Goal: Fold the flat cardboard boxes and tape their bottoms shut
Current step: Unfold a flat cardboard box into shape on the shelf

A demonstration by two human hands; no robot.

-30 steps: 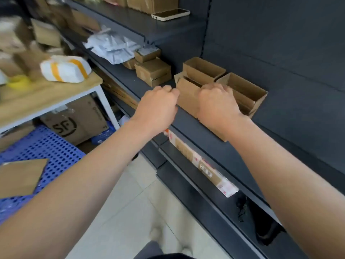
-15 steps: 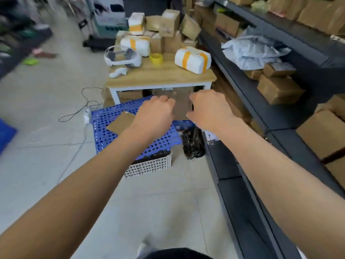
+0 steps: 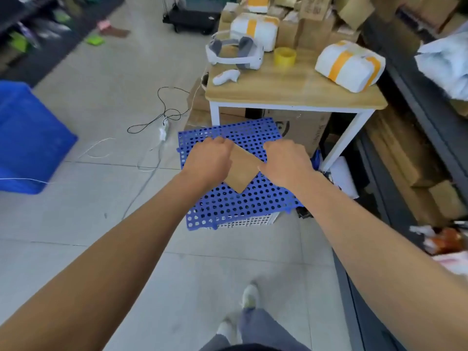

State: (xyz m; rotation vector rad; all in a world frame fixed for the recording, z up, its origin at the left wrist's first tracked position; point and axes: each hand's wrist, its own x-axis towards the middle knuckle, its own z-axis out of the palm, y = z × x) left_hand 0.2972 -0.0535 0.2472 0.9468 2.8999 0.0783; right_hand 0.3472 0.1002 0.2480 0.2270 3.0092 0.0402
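The left hand and right hand are seen from behind, fingers curled under. The flat cardboard box is laid between them on the blue perforated panel, its side edges covered by both hands; whether it is gripped cannot be told. Beyond, a yellow tape roll is stood on the desk.

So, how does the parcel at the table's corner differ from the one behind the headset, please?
The corner parcel sits alone, askew; the rear parcel is hemmed by cardboard boxes. The corner parcel shows fully; the headset covers part of the rear parcel. Both are white, orange-taped.
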